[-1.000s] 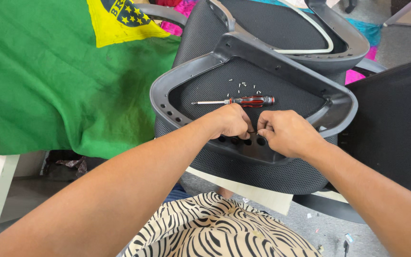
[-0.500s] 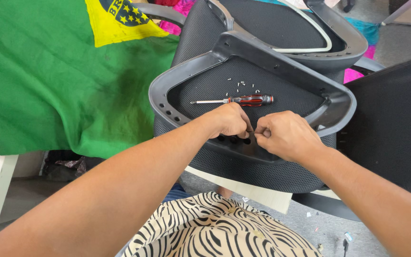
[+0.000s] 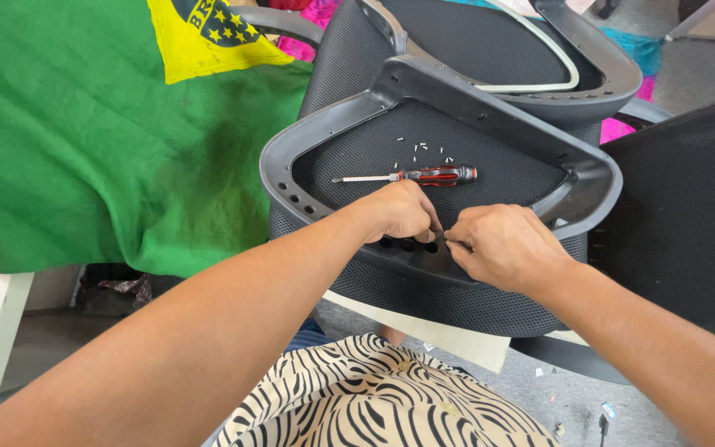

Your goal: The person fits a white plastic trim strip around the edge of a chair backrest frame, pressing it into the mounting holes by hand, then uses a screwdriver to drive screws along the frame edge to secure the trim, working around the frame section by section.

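A red-and-black screwdriver (image 3: 411, 175) lies flat on the black mesh inside a grey plastic chair frame (image 3: 291, 157), its shaft pointing left. Just above it sits a small scatter of pale screws (image 3: 424, 151). A second, similar chair frame (image 3: 614, 70) with a white cord across its mesh lies behind, partly under the first. A dark mesh panel (image 3: 688, 215) fills the right edge.

Both hands meet at the near rim of the grey frame, beside a row of dark holes (image 3: 411, 245). The left hand (image 3: 399, 211) is curled, fingertips pinched at the rim; the right hand (image 3: 502, 248) is likewise curled, thumb and forefinger pressed together on something too small to make out. The knuckles hide the exact spot being worked.

A green cloth (image 3: 84, 149) with a yellow patch drapes to the left. Grey floor with small bits of litter shows below, and a zebra-striped fabric (image 3: 382, 406) covers the person's lap.

Compared with half a second ago, hands, screwdriver and screws lie the same; only the view has shifted slightly.
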